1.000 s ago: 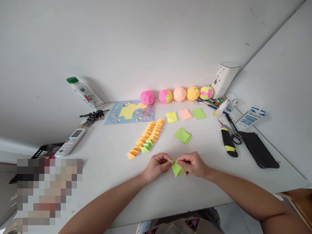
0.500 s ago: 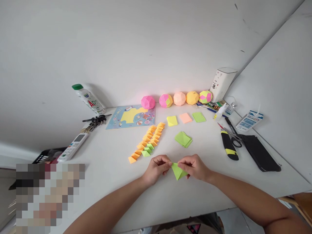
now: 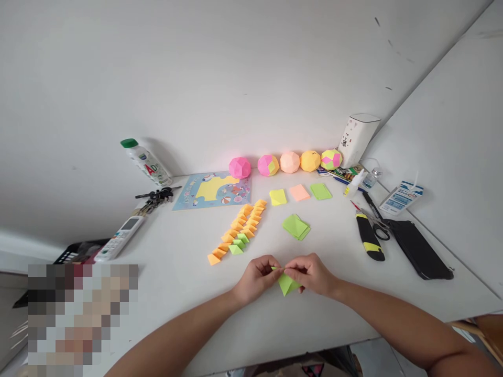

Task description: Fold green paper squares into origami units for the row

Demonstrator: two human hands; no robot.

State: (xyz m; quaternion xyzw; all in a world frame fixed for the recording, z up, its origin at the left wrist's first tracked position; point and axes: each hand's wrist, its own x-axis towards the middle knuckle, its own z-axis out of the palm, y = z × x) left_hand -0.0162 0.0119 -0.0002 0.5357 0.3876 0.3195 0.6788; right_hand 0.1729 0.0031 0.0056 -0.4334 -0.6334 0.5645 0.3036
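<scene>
Between my hands is a green paper, partly folded, with a point hanging down. My left hand pinches its upper left edge, and my right hand grips the top and right side. Just beyond them lies a small pile of green sheets. To the left, folded orange pieces run in two slanting rows, with several folded green pieces at the near end of one row.
Paper balls line the wall, with yellow, pink and green note pads before them. A cutter, scissors, glue bottle and black pouch lie right. A remote, keys and bottle stand left.
My left thumb and fingers have moved right along the paper's top edge, closer to my right hand. The view has shifted slightly.
</scene>
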